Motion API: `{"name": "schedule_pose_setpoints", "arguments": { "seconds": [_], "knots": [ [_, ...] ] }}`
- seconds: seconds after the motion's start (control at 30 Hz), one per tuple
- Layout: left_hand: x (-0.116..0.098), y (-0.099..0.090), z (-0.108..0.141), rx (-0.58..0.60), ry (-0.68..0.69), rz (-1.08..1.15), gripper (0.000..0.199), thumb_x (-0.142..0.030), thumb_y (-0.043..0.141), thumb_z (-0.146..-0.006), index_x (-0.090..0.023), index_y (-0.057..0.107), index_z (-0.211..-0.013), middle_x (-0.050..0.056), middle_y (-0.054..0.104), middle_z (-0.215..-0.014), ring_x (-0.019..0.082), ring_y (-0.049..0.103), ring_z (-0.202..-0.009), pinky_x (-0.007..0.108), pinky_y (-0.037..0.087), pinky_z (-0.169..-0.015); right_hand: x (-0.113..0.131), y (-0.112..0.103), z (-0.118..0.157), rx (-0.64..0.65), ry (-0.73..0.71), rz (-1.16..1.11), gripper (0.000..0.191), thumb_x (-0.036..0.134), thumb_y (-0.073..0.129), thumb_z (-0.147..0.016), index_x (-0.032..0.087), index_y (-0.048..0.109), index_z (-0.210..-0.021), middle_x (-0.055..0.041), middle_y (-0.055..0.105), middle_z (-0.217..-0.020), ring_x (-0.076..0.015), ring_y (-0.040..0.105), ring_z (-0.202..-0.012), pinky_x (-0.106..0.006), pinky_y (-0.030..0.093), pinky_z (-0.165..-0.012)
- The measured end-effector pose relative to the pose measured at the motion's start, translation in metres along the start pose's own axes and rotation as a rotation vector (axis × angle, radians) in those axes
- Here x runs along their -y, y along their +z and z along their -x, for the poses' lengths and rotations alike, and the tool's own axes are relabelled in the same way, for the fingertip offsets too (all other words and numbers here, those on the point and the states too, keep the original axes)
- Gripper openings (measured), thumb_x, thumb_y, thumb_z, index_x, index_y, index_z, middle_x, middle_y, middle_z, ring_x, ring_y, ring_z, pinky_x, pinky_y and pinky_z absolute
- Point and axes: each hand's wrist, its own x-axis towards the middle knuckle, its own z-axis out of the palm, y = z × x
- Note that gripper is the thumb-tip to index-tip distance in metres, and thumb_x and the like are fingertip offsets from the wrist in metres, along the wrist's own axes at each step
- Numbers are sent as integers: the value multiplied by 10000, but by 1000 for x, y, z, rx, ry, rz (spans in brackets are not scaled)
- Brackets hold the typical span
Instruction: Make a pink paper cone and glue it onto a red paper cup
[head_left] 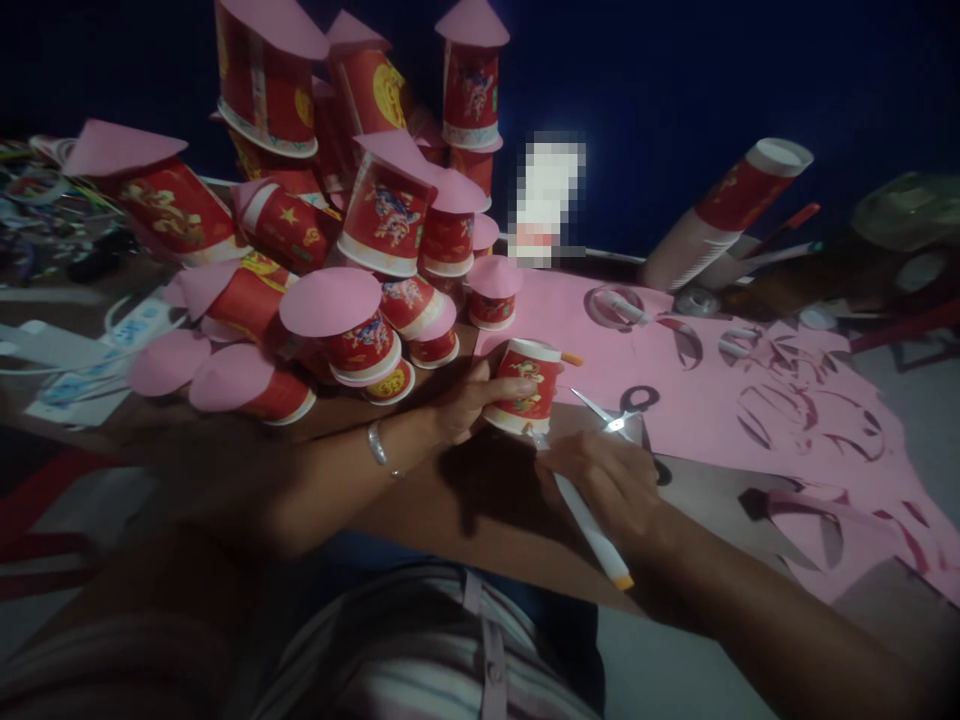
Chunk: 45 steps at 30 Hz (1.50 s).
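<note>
My left hand (480,400) is closed round a red paper cup (529,385) with a white rim and a gold figure, thumb across its front. My right hand (607,480) grips a white utility knife (592,535) with an orange end. The knife's silvery tip is at the cup's lower rim; whether it touches or cuts is unclear. Just beyond my right hand lies a pair of scissors (616,424) with black handles, blades pointing left. A short orange stick end (571,358) shows past the cup's upper right.
Red cups with pink cone tops, such as one in front (331,305), are piled at the left and back. Pink paper (559,310) with cut-outs spreads right. Stacked cups (750,195) lean at the back right. Tape (696,300) lies near them. A brown table edge (480,540) faces me.
</note>
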Motion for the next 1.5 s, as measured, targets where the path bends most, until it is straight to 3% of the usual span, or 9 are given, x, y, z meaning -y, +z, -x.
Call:
{"name": "schedule_pose_setpoints", "arguments": {
  "seconds": [0.17,0.27,0.47,0.67,0.93,1.1,1.2,1.33,1.5],
  "knots": [
    [0,0,-1,-21,-24,52,473,-358,841,-781,-157,747,-1199,90,782,-903,164,683,-694,261,561,-637,0,-3,-5,-33,-52,-55,199,46,781,-862,117,686,-1022,-34,710,-776,-168,666,-669,-306,534,-585],
    [2,-2,-1,-23,13,85,440,-348,841,-781,-159,755,-1169,63,764,-840,158,681,-664,245,544,-609,0,-2,-6,-62,-54,-32,192,49,765,-880,144,694,-1031,-40,739,-808,-184,698,-729,-314,576,-620],
    [2,-3,-3,13,44,103,389,-340,777,-844,-159,755,-1187,83,785,-890,170,696,-700,253,535,-625,-2,0,-4,-37,-71,-43,212,53,754,-894,116,684,-1084,-89,787,-902,-237,765,-919,-362,651,-756],
    [3,-1,-2,-24,67,71,502,-334,800,-825,-198,711,-1301,110,805,-1070,229,742,-885,330,582,-794,-2,0,-1,0,-90,-58,231,78,770,-906,107,686,-1119,-121,798,-992,-253,766,-1022,-371,660,-832],
    [2,-4,0,-39,23,-20,406,-337,839,-830,-183,770,-1200,94,798,-1004,202,727,-860,316,572,-796,-3,-2,-1,47,-115,-85,184,86,756,-923,99,689,-1094,-119,791,-987,-252,759,-1042,-352,646,-823],
    [0,-2,-1,-12,8,-4,437,-387,818,-832,-176,774,-1212,137,802,-1095,244,743,-956,328,586,-814,-2,-2,-3,-14,-103,-68,207,69,765,-896,100,687,-1085,-100,781,-933,-230,758,-906,-343,629,-752],
    [3,-5,-1,-24,-2,-12,444,-391,794,-850,-188,761,-1244,126,803,-1025,214,736,-813,282,560,-667,-1,-2,-5,-39,-66,-34,202,64,751,-895,114,682,-1078,-59,755,-832,-187,709,-762,-315,596,-666],
    [6,-8,0,-34,-38,-16,498,-414,772,-858,-200,732,-1306,103,788,-941,159,661,-617,230,435,-475,0,-1,-5,-43,-24,-4,231,52,753,-885,138,672,-1083,-22,726,-784,-161,668,-700,-290,555,-626],
    [4,-6,0,-37,-36,-31,532,-419,776,-850,-182,723,-1323,96,774,-915,132,628,-578,244,463,-511,0,-1,-4,-37,-31,0,243,43,768,-870,140,664,-1067,-25,720,-790,-158,667,-678,-286,535,-601]
  ]
}}
